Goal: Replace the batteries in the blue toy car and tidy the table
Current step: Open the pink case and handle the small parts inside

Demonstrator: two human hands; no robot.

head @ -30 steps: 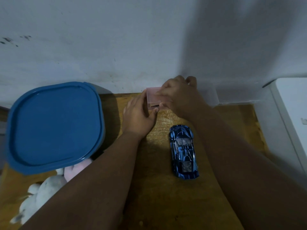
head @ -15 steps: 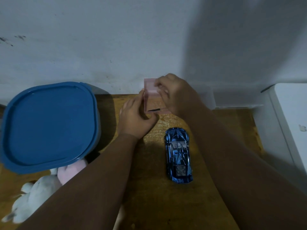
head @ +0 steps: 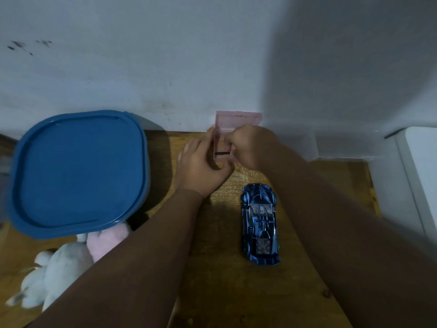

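A shiny blue toy car [head: 259, 224] lies on the wooden table [head: 236, 292], nose toward the wall, between my forearms. At the table's far edge stands a small pink plastic box [head: 237, 120] with its lid swung up against the wall. My left hand [head: 201, 168] holds the box's left side. My right hand [head: 253, 145] reaches into the box with its fingers pinched around a thin dark tool, whose end shows inside the box. What else the box holds is hidden.
A large blue-lidded container [head: 78, 171] fills the left of the table. White and pink plush toys [head: 63, 263] lie below it. A clear plastic box [head: 343, 144] stands at the far right by the wall, next to a white appliance [head: 418, 176].
The pink box's lid has swung up from shut to fully open. My right hand has moved from the lid down into the box. The view shifted slightly.
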